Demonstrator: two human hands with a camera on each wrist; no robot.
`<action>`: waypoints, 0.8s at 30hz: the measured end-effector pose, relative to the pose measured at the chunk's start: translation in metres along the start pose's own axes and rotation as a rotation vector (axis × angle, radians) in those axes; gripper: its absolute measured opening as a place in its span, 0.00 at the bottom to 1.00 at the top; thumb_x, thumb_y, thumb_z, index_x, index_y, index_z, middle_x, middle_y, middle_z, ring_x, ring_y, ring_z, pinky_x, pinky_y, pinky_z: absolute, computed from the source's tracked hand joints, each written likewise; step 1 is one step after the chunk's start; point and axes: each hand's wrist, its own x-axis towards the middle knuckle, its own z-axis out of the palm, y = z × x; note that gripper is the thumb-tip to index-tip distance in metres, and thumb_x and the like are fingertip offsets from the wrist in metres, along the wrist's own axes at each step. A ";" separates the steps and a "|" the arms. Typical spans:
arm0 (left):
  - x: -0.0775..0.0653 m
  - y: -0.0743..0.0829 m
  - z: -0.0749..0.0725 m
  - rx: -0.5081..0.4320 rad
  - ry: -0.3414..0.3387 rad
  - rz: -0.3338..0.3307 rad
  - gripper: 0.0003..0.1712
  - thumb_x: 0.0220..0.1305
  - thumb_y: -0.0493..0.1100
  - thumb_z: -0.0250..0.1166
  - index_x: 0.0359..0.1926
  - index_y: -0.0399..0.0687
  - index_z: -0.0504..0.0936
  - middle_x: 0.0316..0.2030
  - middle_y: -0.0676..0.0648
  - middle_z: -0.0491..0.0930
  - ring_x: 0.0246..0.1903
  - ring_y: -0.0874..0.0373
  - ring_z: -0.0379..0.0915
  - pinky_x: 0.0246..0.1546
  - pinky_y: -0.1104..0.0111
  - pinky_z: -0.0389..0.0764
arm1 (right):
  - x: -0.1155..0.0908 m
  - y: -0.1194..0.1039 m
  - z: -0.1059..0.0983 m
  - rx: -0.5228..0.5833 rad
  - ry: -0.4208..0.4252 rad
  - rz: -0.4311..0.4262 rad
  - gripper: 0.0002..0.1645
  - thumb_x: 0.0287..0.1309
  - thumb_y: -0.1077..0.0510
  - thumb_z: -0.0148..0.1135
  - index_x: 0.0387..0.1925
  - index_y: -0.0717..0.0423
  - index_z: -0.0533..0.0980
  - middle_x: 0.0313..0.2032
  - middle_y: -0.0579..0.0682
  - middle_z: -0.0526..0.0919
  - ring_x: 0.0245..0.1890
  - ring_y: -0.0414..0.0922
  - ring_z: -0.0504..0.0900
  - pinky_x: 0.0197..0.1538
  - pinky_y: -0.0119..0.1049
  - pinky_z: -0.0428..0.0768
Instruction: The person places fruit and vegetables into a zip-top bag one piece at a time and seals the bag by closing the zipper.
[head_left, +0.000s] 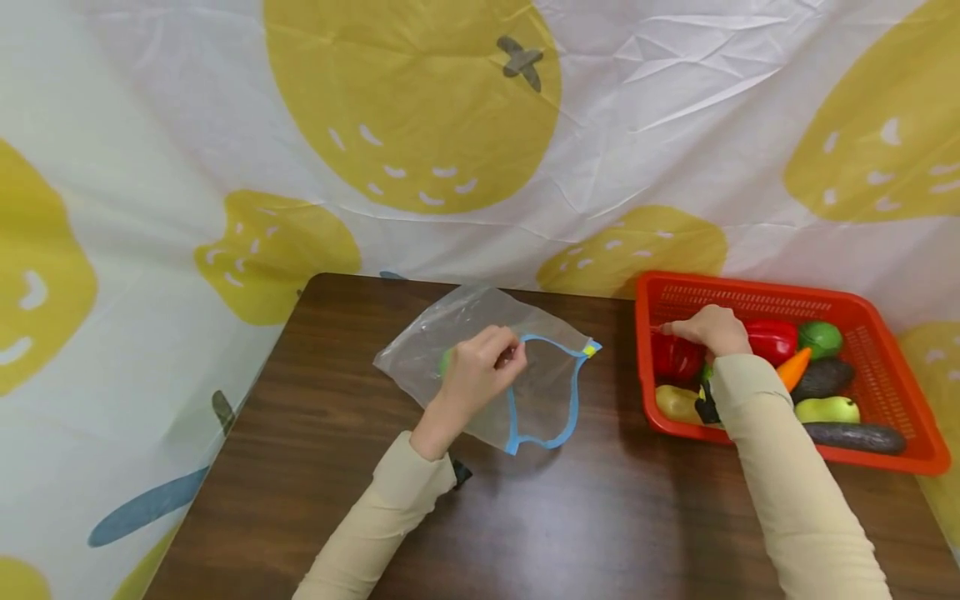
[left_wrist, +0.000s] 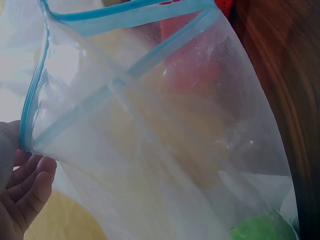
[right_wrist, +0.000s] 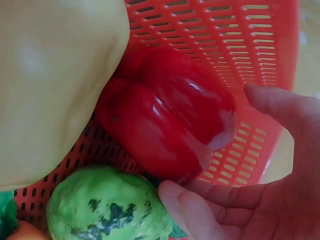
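My left hand [head_left: 480,371] pinches the blue zip edge of a clear plastic bag [head_left: 427,337] lying on the table. The bag's mouth gapes, and a green thing [left_wrist: 257,229] shows through its film; its kind is hidden. Inside the red basket [head_left: 911,396], my right hand [head_left: 712,329] reaches to a red bell pepper [right_wrist: 170,115]. In the right wrist view its thumb stands just off the pepper's side, while the fingertips lie at the pepper's lower edge, beside a green, dark-blotched fruit or vegetable [right_wrist: 107,205].
The basket also holds a tan, potato-like thing [head_left: 678,404], another red thing [head_left: 772,340], a round green one [head_left: 820,339], an orange carrot-like piece [head_left: 795,367], a green pear [head_left: 827,409] and a long dark vegetable [head_left: 855,437]. A fruit-print cloth [head_left: 465,233] hangs behind the brown table [head_left: 570,517].
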 end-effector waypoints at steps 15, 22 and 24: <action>-0.001 0.000 0.003 -0.005 0.000 0.011 0.08 0.46 0.30 0.61 0.19 0.42 0.71 0.16 0.50 0.68 0.15 0.64 0.63 0.15 0.80 0.64 | 0.004 -0.008 0.006 -0.141 -0.009 0.029 0.52 0.49 0.34 0.58 0.55 0.80 0.65 0.51 0.79 0.67 0.48 0.64 0.72 0.49 0.53 0.74; -0.002 0.000 0.005 0.001 -0.013 0.009 0.08 0.47 0.30 0.61 0.19 0.43 0.71 0.16 0.50 0.68 0.15 0.64 0.63 0.15 0.80 0.64 | 0.002 -0.006 0.006 -0.128 0.011 0.006 0.50 0.49 0.34 0.60 0.50 0.79 0.68 0.46 0.77 0.72 0.41 0.60 0.73 0.44 0.49 0.76; -0.002 0.000 0.005 -0.003 -0.019 0.005 0.08 0.47 0.30 0.61 0.20 0.43 0.71 0.16 0.50 0.68 0.15 0.64 0.63 0.15 0.79 0.64 | 0.002 -0.006 0.006 -0.125 0.009 0.016 0.50 0.49 0.34 0.59 0.51 0.79 0.68 0.46 0.76 0.71 0.40 0.60 0.73 0.43 0.48 0.76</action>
